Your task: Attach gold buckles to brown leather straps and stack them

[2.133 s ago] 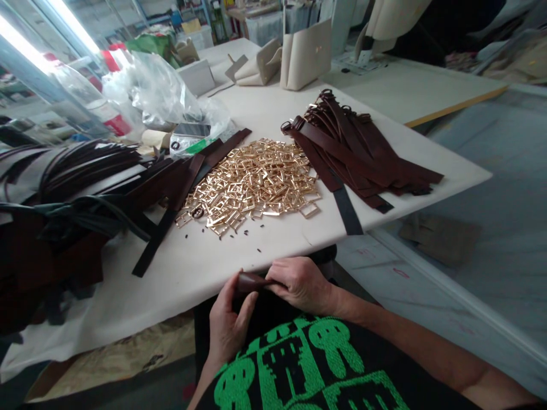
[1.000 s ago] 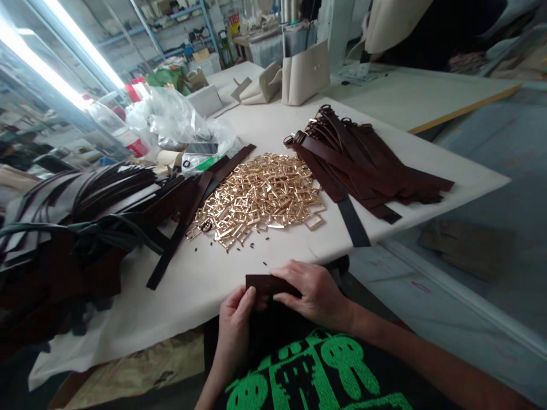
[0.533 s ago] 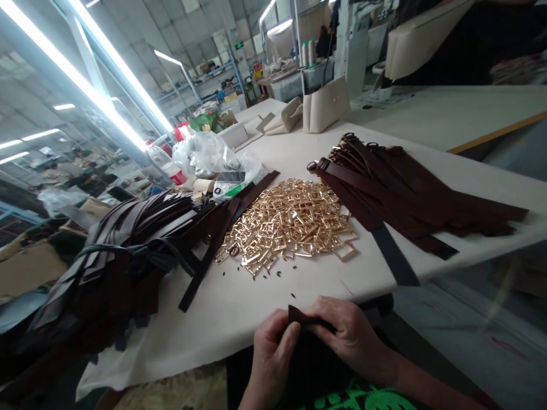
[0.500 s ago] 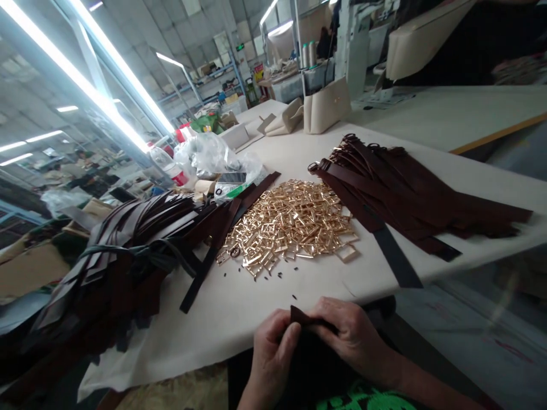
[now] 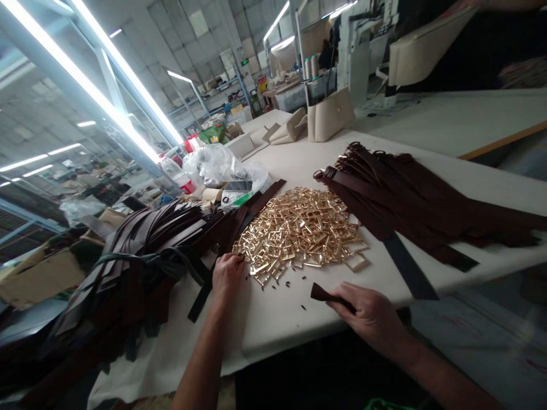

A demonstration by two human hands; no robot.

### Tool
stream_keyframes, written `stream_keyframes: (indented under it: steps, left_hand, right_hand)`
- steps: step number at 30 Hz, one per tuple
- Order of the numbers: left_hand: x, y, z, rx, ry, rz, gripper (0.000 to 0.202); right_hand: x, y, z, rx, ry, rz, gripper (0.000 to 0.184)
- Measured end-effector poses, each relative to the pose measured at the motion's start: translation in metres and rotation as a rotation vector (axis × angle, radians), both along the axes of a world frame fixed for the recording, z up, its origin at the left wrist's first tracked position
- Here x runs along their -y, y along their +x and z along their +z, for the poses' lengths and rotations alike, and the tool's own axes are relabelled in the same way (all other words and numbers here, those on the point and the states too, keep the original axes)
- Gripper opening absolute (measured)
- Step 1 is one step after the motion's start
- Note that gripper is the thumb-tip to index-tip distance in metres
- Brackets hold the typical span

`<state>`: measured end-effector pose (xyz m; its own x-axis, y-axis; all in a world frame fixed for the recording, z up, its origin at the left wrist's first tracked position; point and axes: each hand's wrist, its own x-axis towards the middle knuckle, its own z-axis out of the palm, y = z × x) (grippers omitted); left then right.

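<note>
My right hand (image 5: 363,310) grips a dark brown leather strap (image 5: 321,292) near its end, with the tip curling up over the table's front edge. At the left rim of a heap of gold-coloured metal buckles (image 5: 299,228), my left hand (image 5: 228,274) has its fingers bent together. A small dark bit shows at its fingertips, too little to name. Beside that hand lie loose dark straps (image 5: 200,299). Small black scraps (image 5: 287,284) are scattered in front of the heap.
A bundle of brown straps (image 5: 397,193) with looped ends lies on the right. To the left, a thick tied bundle of straps (image 5: 141,245) overhangs the table (image 5: 265,324). Plastic bags (image 5: 213,165) and a phone (image 5: 238,186) sit behind; beige leather pieces (image 5: 331,117) stand farther back.
My left hand has let go of the strap and moved forward and left to the buckle heap's edge. My right hand keeps the strap and has shifted to the right.
</note>
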<state>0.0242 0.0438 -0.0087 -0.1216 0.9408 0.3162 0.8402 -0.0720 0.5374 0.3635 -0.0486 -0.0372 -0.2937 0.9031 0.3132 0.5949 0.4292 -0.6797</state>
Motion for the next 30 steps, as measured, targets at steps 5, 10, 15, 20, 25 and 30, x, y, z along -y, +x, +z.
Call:
stream_keyframes:
  steps: [5, 10, 15, 20, 25, 30]
  left_hand:
    - [0.002, 0.002, -0.007, 0.185, 0.021, 0.063, 0.019]
    - [0.038, 0.038, -0.006, 0.778, -0.062, 0.097, 0.048]
    - [0.079, 0.092, 0.001, 1.582, -0.278, 0.064, 0.036]
    - [0.097, 0.121, 0.003, 1.752, -0.334, 0.102, 0.039]
    - [0.098, 0.13, -0.002, 1.747, -0.242, 0.14, 0.035]
    - [0.1, 0.124, -0.003, 1.649, -0.297, 0.081, 0.037]
  right_hand:
    - [0.0, 0.0, -0.004, 0.003, 0.011, -0.012, 0.011]
    - [0.001, -0.005, 0.006, -0.006, -0.02, -0.012, 0.008]
    - [0.001, -0.022, 0.034, -0.015, 0.04, -0.006, 0.008]
    - [-0.003, -0.039, 0.053, 0.061, 0.139, -0.015, 0.009]
    - [0.0, -0.049, 0.053, 0.197, 0.218, -0.015, 0.012]
    - [0.007, -0.047, 0.049, 0.299, 0.319, 0.026, 0.017]
